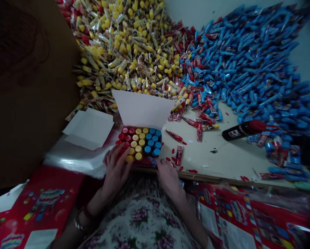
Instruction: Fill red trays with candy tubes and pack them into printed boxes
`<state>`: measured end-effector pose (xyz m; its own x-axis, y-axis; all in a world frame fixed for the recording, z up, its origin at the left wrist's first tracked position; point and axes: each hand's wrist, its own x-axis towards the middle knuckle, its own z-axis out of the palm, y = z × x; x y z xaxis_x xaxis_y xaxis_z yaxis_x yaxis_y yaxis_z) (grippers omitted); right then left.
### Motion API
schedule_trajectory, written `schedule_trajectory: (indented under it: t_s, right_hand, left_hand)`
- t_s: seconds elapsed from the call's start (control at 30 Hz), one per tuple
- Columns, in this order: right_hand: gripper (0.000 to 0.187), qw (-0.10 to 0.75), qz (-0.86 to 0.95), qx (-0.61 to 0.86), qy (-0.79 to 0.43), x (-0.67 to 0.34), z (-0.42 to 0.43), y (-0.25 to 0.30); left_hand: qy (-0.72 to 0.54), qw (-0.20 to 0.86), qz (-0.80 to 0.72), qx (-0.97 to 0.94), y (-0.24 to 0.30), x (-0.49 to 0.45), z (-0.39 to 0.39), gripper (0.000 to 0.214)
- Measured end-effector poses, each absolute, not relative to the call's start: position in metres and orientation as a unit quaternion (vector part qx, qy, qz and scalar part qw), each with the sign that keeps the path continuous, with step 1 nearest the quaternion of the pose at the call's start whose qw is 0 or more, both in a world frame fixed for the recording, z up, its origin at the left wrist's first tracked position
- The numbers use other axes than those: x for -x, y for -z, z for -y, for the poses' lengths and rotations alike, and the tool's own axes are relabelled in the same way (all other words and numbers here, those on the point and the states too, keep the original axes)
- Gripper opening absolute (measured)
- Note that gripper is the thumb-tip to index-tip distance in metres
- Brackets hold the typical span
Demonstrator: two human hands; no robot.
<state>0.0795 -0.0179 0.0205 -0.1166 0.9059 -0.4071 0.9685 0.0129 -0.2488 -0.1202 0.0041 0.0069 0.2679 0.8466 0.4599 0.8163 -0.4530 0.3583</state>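
Note:
A small open box (142,110) with a raised white lid stands at the table's near edge. It is packed with upright tubes showing red, yellow and blue caps (140,141). My left hand (116,169) lies on the box's near left corner, fingers spread over the red caps. My right hand (167,176) rests at the box's near right corner, fingers curled down against its edge; what they hold, if anything, is hidden.
A heap of yellow wrapped tubes (124,52) fills the back left, a heap of blue ones (248,62) the back right, red ones (196,100) between. A dark bottle (245,129) lies at right. White flat cards (90,128) and red printed box blanks (40,204) lie at left.

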Motion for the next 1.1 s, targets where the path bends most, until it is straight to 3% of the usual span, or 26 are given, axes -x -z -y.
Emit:
schedule_trajectory:
  t_s: [0.23, 0.4, 0.53, 0.67, 0.83, 0.97, 1.1]
  right_hand:
    - [0.043, -0.031, -0.749, -0.557, 0.357, -0.091, 0.038, -0.033]
    - [0.045, -0.172, -0.611, -0.622, 0.459, -0.097, 0.051, -0.019]
    - [0.029, -0.258, -0.500, -0.616, 0.551, -0.106, 0.057, -0.004]
    - [0.022, -0.324, -0.481, -0.657, 0.481, -0.105, 0.050, -0.003]
    - [0.019, -0.373, -0.601, -0.616, 0.346, -0.089, 0.031, -0.019]
    - [0.022, -0.335, -0.647, -0.611, 0.308, -0.097, 0.028, -0.036]
    - [0.026, -0.227, -0.672, -0.657, 0.253, -0.109, 0.029, -0.043]
  left_hand:
    - [-0.116, 0.239, -0.372, -0.890, -0.002, 0.102, 0.013, 0.041]
    - [-0.185, 0.357, -0.429, -0.809, 0.010, 0.098, 0.013, 0.034]
    - [-0.251, 0.394, -0.454, -0.759, 0.010, 0.101, 0.008, 0.030]
    - [-0.312, 0.340, -0.452, -0.763, 0.008, 0.103, 0.006, 0.023]
    - [-0.367, 0.198, -0.470, -0.778, 0.006, 0.114, 0.007, 0.026]
    - [-0.403, 0.154, -0.477, -0.766, 0.002, 0.131, 0.003, 0.033]
    - [-0.382, 0.106, -0.527, -0.752, 0.006, 0.145, -0.010, 0.046]
